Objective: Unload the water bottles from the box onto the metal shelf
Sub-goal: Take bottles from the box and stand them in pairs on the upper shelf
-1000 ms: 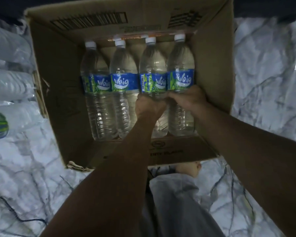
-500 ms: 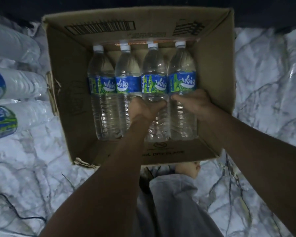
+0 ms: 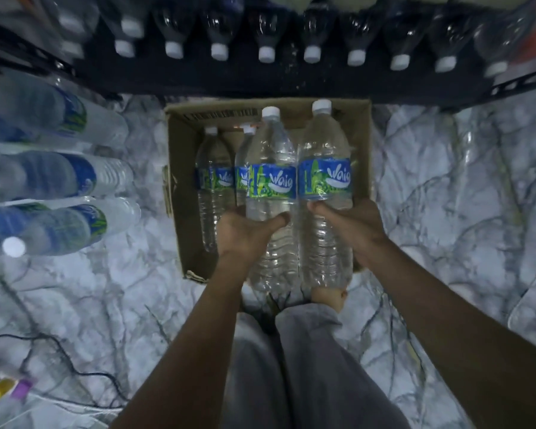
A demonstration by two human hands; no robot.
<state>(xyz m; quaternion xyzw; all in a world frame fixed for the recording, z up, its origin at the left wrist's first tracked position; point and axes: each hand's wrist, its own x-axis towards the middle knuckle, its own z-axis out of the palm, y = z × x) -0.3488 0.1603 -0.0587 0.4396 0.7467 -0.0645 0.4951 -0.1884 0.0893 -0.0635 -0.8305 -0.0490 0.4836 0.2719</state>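
I hold one bottle in each hand, left hand [image 3: 245, 230] and right hand [image 3: 350, 224] wrapped low so the caps point at 12 o'clock, toward the shelf [image 3: 291, 82]. Two bottles wait in the box [image 3: 180, 181].

A white marble floor [image 3: 446, 187] with grey veins fills most of the view. A thin black cable [image 3: 75, 370] snakes across it at lower left, near a small yellow and purple packet [image 3: 8, 387], blurred. Grey trouser legs [image 3: 307, 366] run down the middle, with a bare foot [image 3: 328, 297] showing on the floor.
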